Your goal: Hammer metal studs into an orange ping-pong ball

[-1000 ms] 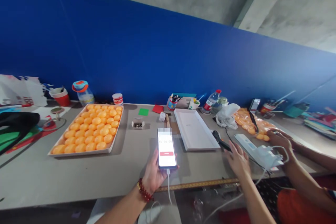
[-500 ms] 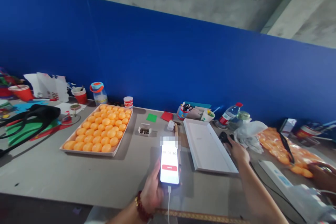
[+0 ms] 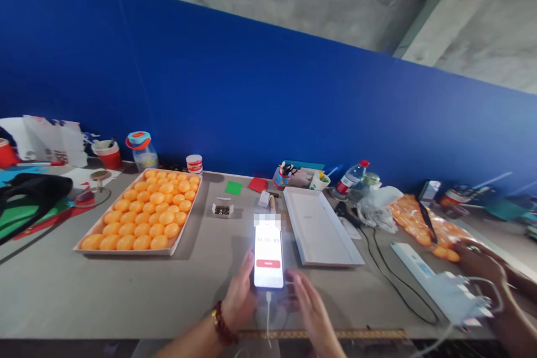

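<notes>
My left hand (image 3: 238,297), with a beaded bracelet at the wrist, is closed around the left side of a smartphone (image 3: 268,277). The phone's lit screen reads zeros above a red button, and a white cable (image 3: 269,319) is plugged into its lower end. Just right of the phone is my right hand (image 3: 312,310), fingers stretched out and holding nothing; I cannot tell whether it touches the phone. Beyond it lies an empty-looking white tray (image 3: 321,229), with a black corded tool (image 3: 346,213) by its right edge.
At left, a shallow box (image 3: 173,248) holds many orange balls. A small box (image 3: 222,210) of metal bits, green paper (image 3: 234,188) and red paper (image 3: 257,184) lie behind the phone. Right are a bottle (image 3: 351,179), a power strip (image 3: 413,260) and another person's hand (image 3: 480,263) by bagged balls.
My right hand has left the black tool beside the white tray and come back left to the phone. My left hand still holds the phone. The view has turned slightly right.
</notes>
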Demonstrator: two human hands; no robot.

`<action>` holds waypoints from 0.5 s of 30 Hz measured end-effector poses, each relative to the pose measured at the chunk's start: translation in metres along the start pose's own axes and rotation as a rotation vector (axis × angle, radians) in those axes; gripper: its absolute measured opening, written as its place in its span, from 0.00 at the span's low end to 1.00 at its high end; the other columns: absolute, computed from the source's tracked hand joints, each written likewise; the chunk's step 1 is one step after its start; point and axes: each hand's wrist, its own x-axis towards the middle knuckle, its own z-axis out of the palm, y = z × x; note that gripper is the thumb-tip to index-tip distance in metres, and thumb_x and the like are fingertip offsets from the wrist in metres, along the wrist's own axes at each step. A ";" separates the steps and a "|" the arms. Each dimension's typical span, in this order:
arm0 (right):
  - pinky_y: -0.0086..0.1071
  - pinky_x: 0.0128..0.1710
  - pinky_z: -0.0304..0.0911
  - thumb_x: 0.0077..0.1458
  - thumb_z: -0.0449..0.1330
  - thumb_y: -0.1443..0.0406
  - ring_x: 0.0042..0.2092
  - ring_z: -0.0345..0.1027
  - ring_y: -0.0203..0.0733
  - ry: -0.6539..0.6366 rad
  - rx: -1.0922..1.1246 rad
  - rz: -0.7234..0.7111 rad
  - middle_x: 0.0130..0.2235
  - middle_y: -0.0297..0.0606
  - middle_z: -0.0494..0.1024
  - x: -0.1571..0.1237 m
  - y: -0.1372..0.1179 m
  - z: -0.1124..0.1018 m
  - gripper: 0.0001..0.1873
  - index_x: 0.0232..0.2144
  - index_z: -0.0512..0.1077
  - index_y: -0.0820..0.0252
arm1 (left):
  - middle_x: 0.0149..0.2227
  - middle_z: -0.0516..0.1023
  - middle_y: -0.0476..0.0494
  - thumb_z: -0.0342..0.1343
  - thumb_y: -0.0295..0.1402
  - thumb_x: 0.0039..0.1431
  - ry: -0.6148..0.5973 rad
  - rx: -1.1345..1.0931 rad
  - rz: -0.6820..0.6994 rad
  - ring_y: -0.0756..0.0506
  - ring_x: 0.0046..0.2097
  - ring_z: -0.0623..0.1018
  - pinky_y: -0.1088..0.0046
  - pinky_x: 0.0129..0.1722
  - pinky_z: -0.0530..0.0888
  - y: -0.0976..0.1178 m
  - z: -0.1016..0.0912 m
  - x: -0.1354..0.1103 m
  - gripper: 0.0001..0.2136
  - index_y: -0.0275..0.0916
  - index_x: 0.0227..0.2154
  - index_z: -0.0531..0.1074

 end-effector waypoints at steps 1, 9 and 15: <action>0.35 0.23 0.69 0.45 0.64 0.47 0.30 0.74 0.47 0.027 0.029 0.056 0.36 0.39 0.81 -0.012 0.010 0.017 0.22 0.36 0.79 0.54 | 0.48 0.77 0.39 0.53 0.42 0.60 0.002 0.007 0.028 0.39 0.47 0.78 0.63 0.46 0.74 0.001 0.004 -0.001 0.26 0.45 0.60 0.60; 0.32 0.23 0.69 0.46 0.65 0.48 0.35 0.74 0.46 0.138 0.278 0.087 0.42 0.38 0.80 -0.012 0.010 0.044 0.25 0.43 0.74 0.54 | 0.55 0.73 0.37 0.42 0.43 0.65 0.017 1.042 0.486 0.39 0.58 0.69 0.59 0.59 0.63 0.072 -0.004 0.024 0.21 0.41 0.56 0.67; 0.32 0.23 0.70 0.45 0.66 0.49 0.36 0.74 0.48 0.193 0.256 0.066 0.41 0.39 0.79 -0.013 0.003 0.021 0.25 0.41 0.74 0.56 | 0.62 0.63 0.38 0.54 0.30 0.58 0.307 2.054 0.737 0.33 0.64 0.58 0.43 0.62 0.45 0.150 -0.051 0.069 0.15 0.43 0.48 0.71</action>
